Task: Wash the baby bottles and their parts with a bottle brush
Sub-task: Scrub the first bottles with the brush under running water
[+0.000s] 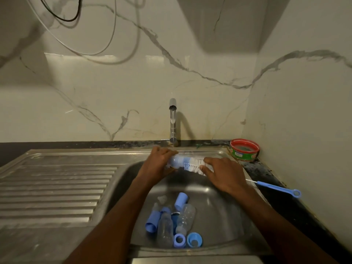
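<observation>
A: Which way does the bottle brush [192, 165] run?

B: Its long axis lies almost level, left to right across the back of the sink [224, 221], dipping a little toward the right. The bristle head points left, into the bottle [176, 163].

A: And the hands?

B: The left hand [159, 163] is curled round the clear bottle, which lies on its side with its mouth toward the right. The right hand [223, 173] covers the brush's right end; its fingers lie over the bristles, but whether they grip the handle beneath I cannot tell. The brush spans the gap between both hands, held above the basin below the tap [173, 121].

A: How does it look?

B: White and pale blue bristles in bands (blurred where they enter the bottle).

A: Anything else?

B: Lower in the sink lie two clear bottles [165, 230], blue caps [182, 201] and blue rings [194, 240], heaped together. A thin blue brush [276, 186] lies on the dark counter at the right, near a red-rimmed tub [244, 149] in the corner.
</observation>
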{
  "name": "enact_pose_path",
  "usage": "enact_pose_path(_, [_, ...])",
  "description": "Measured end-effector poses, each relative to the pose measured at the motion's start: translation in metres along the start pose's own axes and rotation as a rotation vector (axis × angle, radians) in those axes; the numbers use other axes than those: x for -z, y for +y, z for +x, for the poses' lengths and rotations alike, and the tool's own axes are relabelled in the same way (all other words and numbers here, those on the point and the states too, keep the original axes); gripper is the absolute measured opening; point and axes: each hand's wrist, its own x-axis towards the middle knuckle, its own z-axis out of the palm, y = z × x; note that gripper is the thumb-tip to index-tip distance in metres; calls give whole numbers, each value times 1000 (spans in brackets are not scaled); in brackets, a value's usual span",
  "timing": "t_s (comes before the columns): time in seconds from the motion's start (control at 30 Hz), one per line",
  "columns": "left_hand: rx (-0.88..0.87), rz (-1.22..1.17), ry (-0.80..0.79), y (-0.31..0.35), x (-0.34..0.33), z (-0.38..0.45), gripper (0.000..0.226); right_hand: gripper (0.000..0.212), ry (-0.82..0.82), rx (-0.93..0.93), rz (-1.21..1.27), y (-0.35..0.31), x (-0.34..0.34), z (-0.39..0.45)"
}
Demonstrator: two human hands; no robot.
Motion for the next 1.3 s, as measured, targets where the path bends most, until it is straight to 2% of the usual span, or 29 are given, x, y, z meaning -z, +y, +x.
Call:
enact_pose_path(0.07, [-117,30,-22,11,-3,3,65,40,-22,-14,-14,-6,-2,-1])
enact_pose_path(0.17, [-20,-21,58,-1,11,5,61,35,-2,-13,83,3,5,1])
enact_pose_path(0.23, [37,-38,49,-8,14,2,60,33,14,30,70,5,8,2])
enact_pose_path(0.37, [-82,-37,-29,18,1,-2,62,37,16,62,-19,-4,4,-2])
enact_pose_path(0.53, [23,-18,25,-1,8,-5,59,40,49,48,13,9,9,1])
enact_pose_path(0.7, [-57,21,37,9,4,-4,62,39,-19,27,33,-8,-2,0])
enact_pose_path(0.8, [88,36,93,-6,11,-3,61,35,-2,-24,98,-2,-2,4])
enact_pose_path(0.93, [-95,121,20,11,4,-1,65,40,-18,-23,15,-17,-9,4])
enact_pose_path(1.07, [42,110,57,-6,12,-1,63,38,-12,-19,72,-9,-3,5])
enact_pose_path(1.2, [-103,99,-11,14,4,-2,65,41,-11,-19,0,-18,-8,0])
enact_pose_path(1.3, [0,45,19,0,13,-4,64,41,-24,-1,65,-7,-1,2])
